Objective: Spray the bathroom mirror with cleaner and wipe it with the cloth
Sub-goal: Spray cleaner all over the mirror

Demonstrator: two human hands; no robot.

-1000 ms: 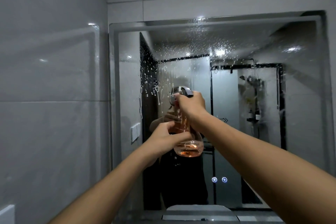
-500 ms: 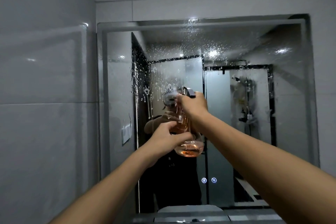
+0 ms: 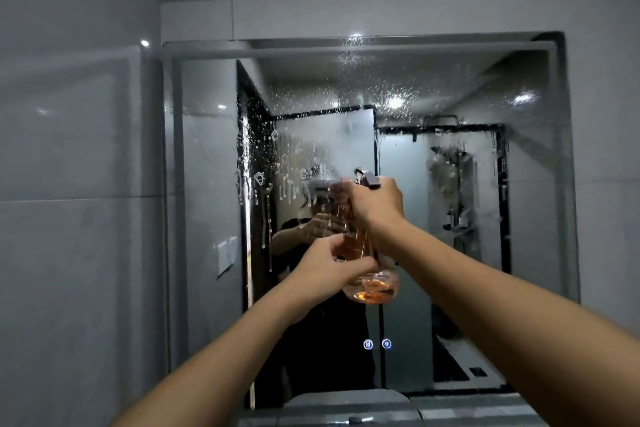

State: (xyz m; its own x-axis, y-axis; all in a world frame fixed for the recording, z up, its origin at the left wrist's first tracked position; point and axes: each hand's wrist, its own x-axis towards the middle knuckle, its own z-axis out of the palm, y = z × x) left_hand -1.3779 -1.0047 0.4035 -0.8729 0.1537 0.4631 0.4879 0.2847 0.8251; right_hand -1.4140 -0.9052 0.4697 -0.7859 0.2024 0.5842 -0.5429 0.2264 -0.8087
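1. Bottle: clear, part-filled with orange liquid, held upright at chest height in front of the mirror, roughly at the glass's centre.
2. Right hand: fingers curled round the bottle's neck and grey spray head.
3. Left hand: fingers and thumb curled round the bottle's lower body, just above its round base.
4. Mirror: droplets are scattered over the upper centre; streaks run down the glass left of the spray head.
5. Two lit touch icons show low on the mirror.
6. Cloth: not in view.
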